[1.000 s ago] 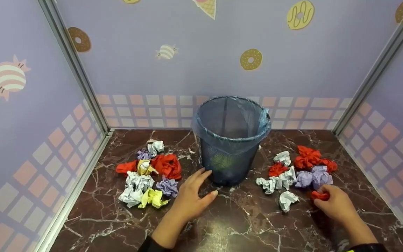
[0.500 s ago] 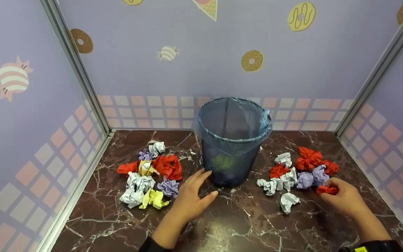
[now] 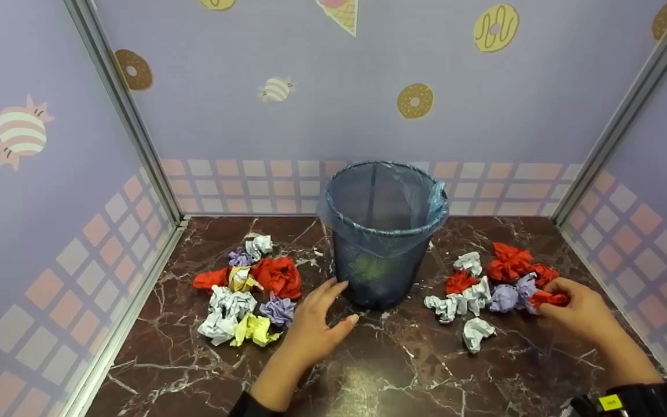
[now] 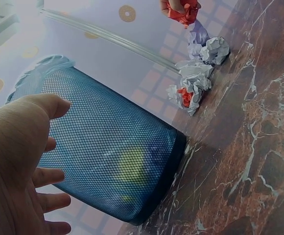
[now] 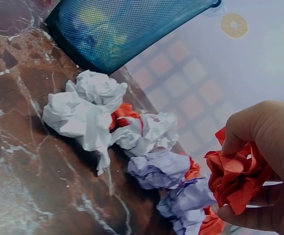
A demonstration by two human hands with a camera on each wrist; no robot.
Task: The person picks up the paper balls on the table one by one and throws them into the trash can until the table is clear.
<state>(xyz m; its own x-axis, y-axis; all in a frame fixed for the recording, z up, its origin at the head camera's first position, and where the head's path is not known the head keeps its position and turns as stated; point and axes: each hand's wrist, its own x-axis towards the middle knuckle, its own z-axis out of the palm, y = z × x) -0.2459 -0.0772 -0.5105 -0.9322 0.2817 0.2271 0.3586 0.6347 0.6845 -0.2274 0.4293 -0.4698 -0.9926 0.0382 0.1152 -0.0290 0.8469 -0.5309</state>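
Red paper ball point(image 3: 549, 299), now lifted off the tabletop point(image 3: 391, 370) and nearer the right-hand paper pile point(image 3: 484, 284), pinched in right hand point(image 3: 576, 315). Left hand point(image 3: 316, 327), fingers spread, rests beside the mesh bin point(image 3: 383, 231).

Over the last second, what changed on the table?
The right hand, gripping the red ball, lifted it off the table and moved it back and to the right. The left hand stayed open beside the bin; both paper piles unchanged.
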